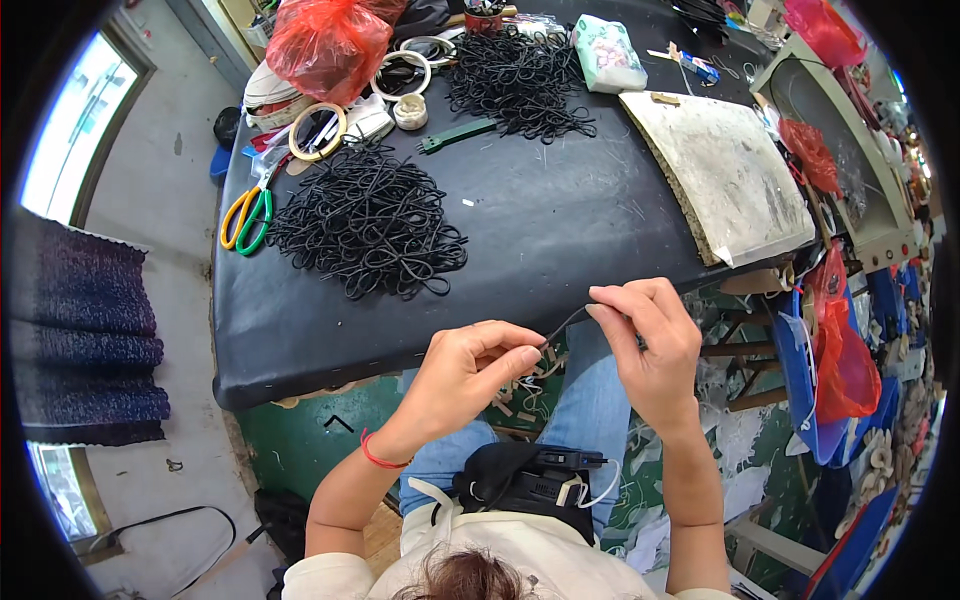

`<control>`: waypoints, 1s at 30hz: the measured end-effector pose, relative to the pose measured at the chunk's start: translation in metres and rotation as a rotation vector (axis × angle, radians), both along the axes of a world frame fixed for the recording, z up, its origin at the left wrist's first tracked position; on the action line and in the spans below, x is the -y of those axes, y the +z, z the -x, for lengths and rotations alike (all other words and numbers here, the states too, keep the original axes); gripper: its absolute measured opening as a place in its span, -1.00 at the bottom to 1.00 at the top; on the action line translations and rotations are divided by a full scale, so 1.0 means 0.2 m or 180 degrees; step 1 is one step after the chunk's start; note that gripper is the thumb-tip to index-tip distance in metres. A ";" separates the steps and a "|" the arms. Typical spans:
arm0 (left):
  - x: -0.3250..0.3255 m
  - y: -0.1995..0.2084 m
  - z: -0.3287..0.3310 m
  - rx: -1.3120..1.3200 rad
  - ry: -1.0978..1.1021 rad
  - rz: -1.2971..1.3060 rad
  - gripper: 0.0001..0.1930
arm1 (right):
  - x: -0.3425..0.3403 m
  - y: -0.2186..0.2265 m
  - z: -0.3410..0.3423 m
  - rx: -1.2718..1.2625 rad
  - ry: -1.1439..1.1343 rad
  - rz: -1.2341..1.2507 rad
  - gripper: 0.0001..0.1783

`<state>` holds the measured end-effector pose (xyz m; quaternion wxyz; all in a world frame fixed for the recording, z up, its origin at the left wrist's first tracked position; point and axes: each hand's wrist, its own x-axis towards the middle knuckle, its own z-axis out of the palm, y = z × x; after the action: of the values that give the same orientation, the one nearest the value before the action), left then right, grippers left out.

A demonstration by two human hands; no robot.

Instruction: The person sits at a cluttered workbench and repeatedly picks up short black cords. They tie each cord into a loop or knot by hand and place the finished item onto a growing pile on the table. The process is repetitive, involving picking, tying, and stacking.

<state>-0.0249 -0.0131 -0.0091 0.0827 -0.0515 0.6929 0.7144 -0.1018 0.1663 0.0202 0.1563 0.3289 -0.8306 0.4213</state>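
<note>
Between my two hands, just off the table's near edge, runs a short stretch of thin black cord [567, 324]. My left hand [468, 375] pinches one end between thumb and fingertips. With thumb and forefinger, my right hand [650, 340] grips the cord a little higher and to the right. On the table, a tangled pile of similar black cord loops [370, 222] lies beyond my left hand. A second pile of black cord loops [515, 80] sits farther back. What the cord does inside my closed fingers is hidden.
The black-covered table [540, 220] fills the middle. Scissors with yellow and green handles [250, 215] lie at its left edge. Behind are a green tool [457, 135], tape rolls [318, 132] and a red bag [330, 50]. At right rests a worn pale board [725, 170].
</note>
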 end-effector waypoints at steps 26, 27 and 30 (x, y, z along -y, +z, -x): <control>-0.05 -0.10 0.06 0.0400 0.1119 -0.2701 -0.89 | -0.01 -0.19 -0.09 0.0626 0.0112 0.0076 -0.83; -0.03 -0.10 0.05 0.0473 0.0953 -0.2516 -0.89 | -0.02 -0.18 -0.09 0.0511 0.0173 -0.0004 -0.80; -0.06 -0.11 0.04 0.0797 0.0572 -0.1879 -0.85 | 0.03 -0.16 -0.09 -0.0128 0.0247 -0.0116 -0.77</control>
<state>-0.0336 -0.0007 -0.0319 0.1152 -0.1737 0.4331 0.8769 -0.0839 0.1599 -0.0120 0.1505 0.3720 -0.8215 0.4052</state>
